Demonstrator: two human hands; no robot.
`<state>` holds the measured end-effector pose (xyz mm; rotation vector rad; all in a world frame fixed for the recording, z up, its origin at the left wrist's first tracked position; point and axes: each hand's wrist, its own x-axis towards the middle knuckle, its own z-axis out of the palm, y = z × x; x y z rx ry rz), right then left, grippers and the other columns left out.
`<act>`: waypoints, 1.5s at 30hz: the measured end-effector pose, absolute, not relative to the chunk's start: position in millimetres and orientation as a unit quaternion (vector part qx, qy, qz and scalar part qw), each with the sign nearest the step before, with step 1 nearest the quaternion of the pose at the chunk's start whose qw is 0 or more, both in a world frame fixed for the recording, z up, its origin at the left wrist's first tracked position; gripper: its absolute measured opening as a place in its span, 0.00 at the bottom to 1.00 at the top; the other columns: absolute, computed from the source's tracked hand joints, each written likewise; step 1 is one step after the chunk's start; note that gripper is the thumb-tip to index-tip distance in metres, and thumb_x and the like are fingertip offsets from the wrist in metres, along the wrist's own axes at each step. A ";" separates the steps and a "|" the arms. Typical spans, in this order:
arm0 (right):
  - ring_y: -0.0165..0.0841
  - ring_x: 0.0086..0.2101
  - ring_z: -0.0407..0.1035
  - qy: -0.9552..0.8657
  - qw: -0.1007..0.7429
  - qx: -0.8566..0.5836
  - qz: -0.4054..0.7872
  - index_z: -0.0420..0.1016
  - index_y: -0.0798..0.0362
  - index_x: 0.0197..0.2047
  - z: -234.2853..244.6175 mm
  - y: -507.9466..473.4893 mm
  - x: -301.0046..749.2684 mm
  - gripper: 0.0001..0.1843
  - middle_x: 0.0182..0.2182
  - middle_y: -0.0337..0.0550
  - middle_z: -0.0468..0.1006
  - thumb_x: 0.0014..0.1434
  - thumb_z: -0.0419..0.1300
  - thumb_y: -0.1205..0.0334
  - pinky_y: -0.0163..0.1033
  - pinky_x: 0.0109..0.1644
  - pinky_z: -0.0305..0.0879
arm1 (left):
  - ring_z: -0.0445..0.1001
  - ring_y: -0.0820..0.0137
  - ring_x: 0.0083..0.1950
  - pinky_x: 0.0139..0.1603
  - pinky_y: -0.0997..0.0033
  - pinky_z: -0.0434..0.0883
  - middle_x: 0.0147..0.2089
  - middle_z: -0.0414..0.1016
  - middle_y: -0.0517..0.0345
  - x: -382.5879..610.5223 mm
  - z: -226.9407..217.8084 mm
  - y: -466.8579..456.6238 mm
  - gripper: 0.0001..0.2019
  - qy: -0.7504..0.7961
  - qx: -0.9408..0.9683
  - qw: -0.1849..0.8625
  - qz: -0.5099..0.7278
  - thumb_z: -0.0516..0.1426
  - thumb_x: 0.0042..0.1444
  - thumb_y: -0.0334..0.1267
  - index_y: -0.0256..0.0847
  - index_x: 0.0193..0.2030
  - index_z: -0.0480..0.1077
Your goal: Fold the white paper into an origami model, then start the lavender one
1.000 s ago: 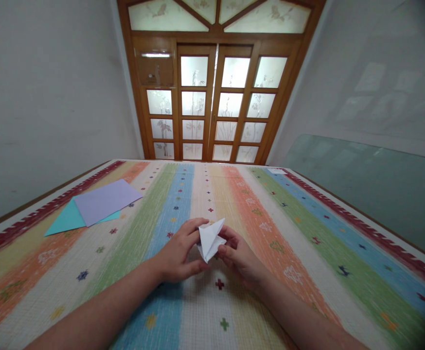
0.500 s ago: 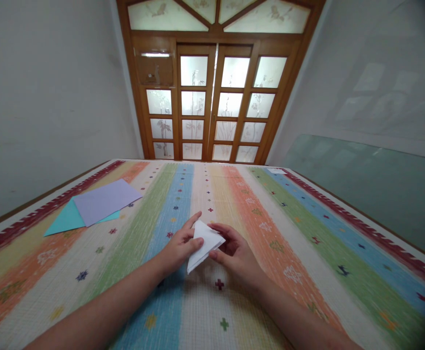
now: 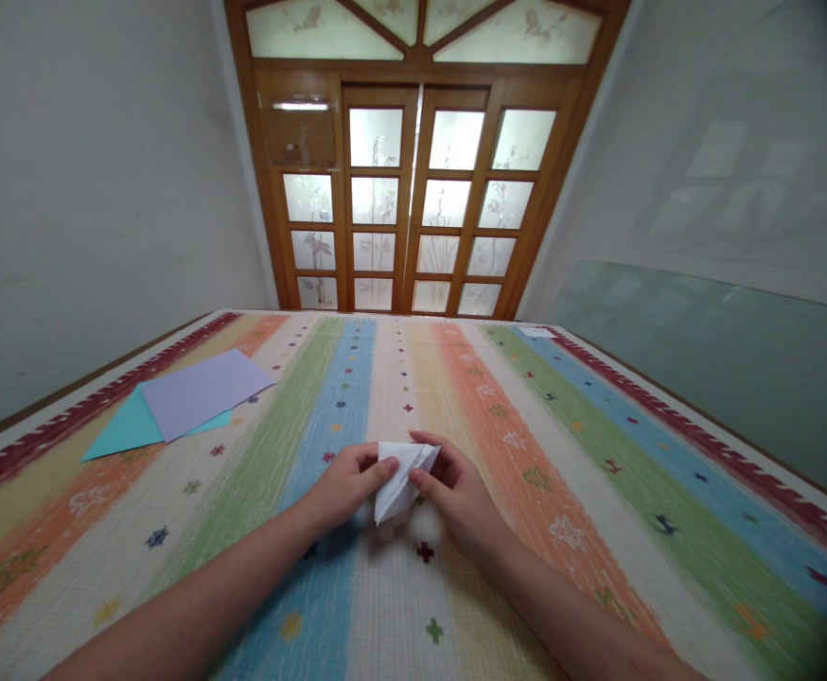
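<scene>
A folded white paper [image 3: 397,478] sits between my two hands, low over the striped mat [image 3: 598,454]. My left hand [image 3: 344,484] pinches its left edge with thumb and fingers. My right hand [image 3: 458,494] grips its right side, thumb on top near the upper corner. The paper forms a pointed, roughly triangular shape with its tip toward me. Part of it is hidden behind my fingers.
A lilac sheet [image 3: 204,390] lies over a turquoise sheet [image 3: 121,430] at the mat's far left. A small white scrap [image 3: 537,333] lies at the far right corner. Wooden glazed doors [image 3: 413,203] stand beyond the mat, and a glass pane [image 3: 726,350] leans at the right.
The paper has turned and come down flatter toward the mat. Both hands have shifted their hold and sit lower and closer together.
</scene>
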<state>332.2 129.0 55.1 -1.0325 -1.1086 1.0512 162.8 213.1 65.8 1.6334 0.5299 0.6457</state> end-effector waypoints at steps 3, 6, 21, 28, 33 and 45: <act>0.35 0.40 0.71 -0.476 0.608 -0.452 0.447 0.65 0.48 0.59 55.5 129.5 332.0 0.30 0.40 0.43 0.76 0.55 0.67 0.54 0.40 0.44 0.68 | 0.70 0.67 0.33 0.35 0.70 0.63 0.32 0.75 0.53 163.8 61.1 215.7 0.21 0.251 0.707 0.598 0.281 0.57 0.58 0.54 0.33 0.37 0.74; 0.36 0.41 0.71 -0.464 0.620 -0.446 0.449 0.58 0.48 0.64 56.9 129.9 330.6 0.36 0.40 0.44 0.75 0.56 0.66 0.54 0.41 0.45 0.67 | 0.66 0.72 0.28 0.30 0.73 0.59 0.26 0.68 0.60 164.5 53.6 219.0 0.19 0.278 0.701 0.578 0.311 0.59 0.56 0.53 0.37 0.29 0.66; 0.34 0.35 0.70 -0.518 0.589 -0.492 0.378 0.53 0.49 0.67 56.5 127.2 330.6 0.35 0.37 0.41 0.75 0.60 0.61 0.57 0.38 0.38 0.66 | 0.75 0.64 0.41 0.41 0.67 0.69 0.42 0.75 0.51 163.3 65.9 209.8 0.22 0.250 0.698 0.615 0.268 0.66 0.50 0.45 0.36 0.47 0.66; 0.35 0.38 0.72 -0.548 0.556 -0.521 0.346 0.58 0.48 0.65 63.4 123.1 328.8 0.32 0.45 0.47 0.75 0.59 0.62 0.58 0.41 0.39 0.69 | 0.72 0.63 0.47 0.45 0.66 0.68 0.49 0.72 0.49 164.0 62.9 209.7 0.27 0.215 0.697 0.633 0.259 0.67 0.48 0.42 0.40 0.52 0.63; 0.37 0.44 0.72 -0.546 0.572 -0.487 0.369 0.59 0.45 0.66 58.4 124.1 332.5 0.30 0.52 0.50 0.72 0.62 0.59 0.54 0.45 0.46 0.69 | 0.73 0.63 0.47 0.47 0.64 0.68 0.49 0.72 0.49 164.7 59.0 212.6 0.31 0.199 0.607 0.722 0.267 0.68 0.47 0.42 0.42 0.55 0.62; 0.38 0.43 0.73 -0.598 0.543 -0.510 0.295 0.62 0.44 0.64 63.1 119.7 331.1 0.32 0.50 0.48 0.75 0.57 0.63 0.64 0.46 0.48 0.68 | 0.74 0.64 0.46 0.46 0.65 0.69 0.49 0.71 0.50 162.8 60.8 212.0 0.27 0.156 0.567 0.767 0.258 0.67 0.50 0.41 0.42 0.56 0.64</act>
